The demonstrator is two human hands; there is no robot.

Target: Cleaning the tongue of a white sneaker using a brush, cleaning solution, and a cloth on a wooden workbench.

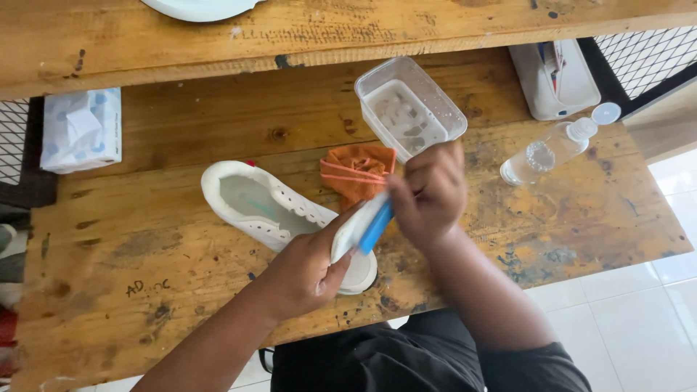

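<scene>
left hand (305, 272) is clamping the toe of the white shoe (261, 207), lying on the wooden table (145, 239). right hand (428, 192) fingers are closing around the blue brush (375, 226). shoe is looking light and flexible; gripping at the sole edge is likely steadying it best.

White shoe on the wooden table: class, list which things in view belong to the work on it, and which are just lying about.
In use:
- white shoe, steadied by the left hand
- blue-handled brush, gripped in the right hand

Probably to hand for it:
- clear tub of water
- orange cloth

Lying about:
- tissue pack
- clear bottle and its loose cap
- white box
</scene>
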